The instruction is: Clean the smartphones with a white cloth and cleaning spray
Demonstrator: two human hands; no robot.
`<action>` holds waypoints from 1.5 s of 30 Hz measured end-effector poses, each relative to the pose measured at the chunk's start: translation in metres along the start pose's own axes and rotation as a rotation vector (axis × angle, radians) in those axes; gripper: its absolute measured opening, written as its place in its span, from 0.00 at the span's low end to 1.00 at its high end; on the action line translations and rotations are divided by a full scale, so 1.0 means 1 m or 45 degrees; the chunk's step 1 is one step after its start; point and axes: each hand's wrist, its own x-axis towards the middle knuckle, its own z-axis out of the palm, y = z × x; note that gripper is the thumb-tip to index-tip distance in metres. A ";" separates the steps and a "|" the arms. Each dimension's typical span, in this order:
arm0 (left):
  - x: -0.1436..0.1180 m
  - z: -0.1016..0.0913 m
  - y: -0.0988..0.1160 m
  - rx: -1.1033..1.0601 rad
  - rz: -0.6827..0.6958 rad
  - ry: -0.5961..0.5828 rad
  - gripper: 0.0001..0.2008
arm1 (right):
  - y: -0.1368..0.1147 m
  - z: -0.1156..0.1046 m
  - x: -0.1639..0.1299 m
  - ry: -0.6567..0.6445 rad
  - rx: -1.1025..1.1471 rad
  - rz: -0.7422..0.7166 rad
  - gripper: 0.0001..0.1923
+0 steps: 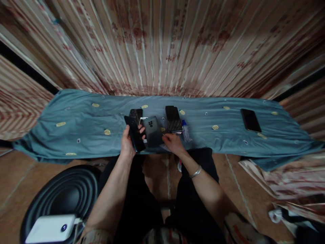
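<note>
My left hand [128,140] is wrapped round a dark smartphone [135,135], holding it tilted above the cloth with its long edges in the palm. Just right of it lies a grey phone [153,132] with a cluster of camera lenses facing up. My right hand [173,143] is by that phone's lower right corner, its fingertips pinched together; a thin pale scrap seems to show at the fingers, too small to name. Behind the held phone, partly covered, are another dark phone [137,113] and a white-edged one [143,119].
A stack of dark phones [173,118] lies beyond my right hand, beside a clear bottle with a blue cap [185,130]. A single phone [251,120] rests far right on the green cloth [203,135]. A white power bank [50,228] sits on a black round stool [67,196].
</note>
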 end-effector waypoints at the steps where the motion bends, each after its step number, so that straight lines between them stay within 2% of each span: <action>1: 0.000 -0.001 0.001 -0.003 0.005 0.002 0.22 | 0.001 -0.001 -0.002 0.034 0.019 0.011 0.15; 6: 0.001 -0.004 0.000 0.017 0.019 -0.002 0.24 | 0.011 -0.007 -0.012 0.130 0.029 0.074 0.16; 14: -0.001 0.004 -0.004 0.057 -0.014 0.012 0.22 | 0.018 -0.009 -0.019 0.095 -0.151 0.061 0.15; 20: 0.000 0.006 -0.010 0.069 -0.044 -0.010 0.20 | 0.021 -0.015 -0.019 0.010 -0.168 0.033 0.20; 24: -0.001 0.009 -0.018 0.084 -0.091 -0.064 0.20 | 0.019 -0.018 -0.022 0.006 -0.217 0.033 0.19; 30: -0.004 0.018 -0.027 0.103 -0.128 -0.070 0.19 | 0.013 -0.016 -0.027 0.047 -0.325 0.035 0.17; 37: -0.001 0.026 -0.025 0.121 -0.104 -0.005 0.17 | 0.003 -0.018 -0.025 -0.004 -0.415 0.051 0.19; 41: 0.002 0.023 -0.024 0.113 -0.095 -0.008 0.20 | 0.006 -0.023 -0.027 0.021 -0.451 0.046 0.20; 45: 0.000 0.021 -0.020 0.109 -0.101 -0.115 0.26 | 0.018 -0.034 -0.027 0.105 -0.275 0.022 0.20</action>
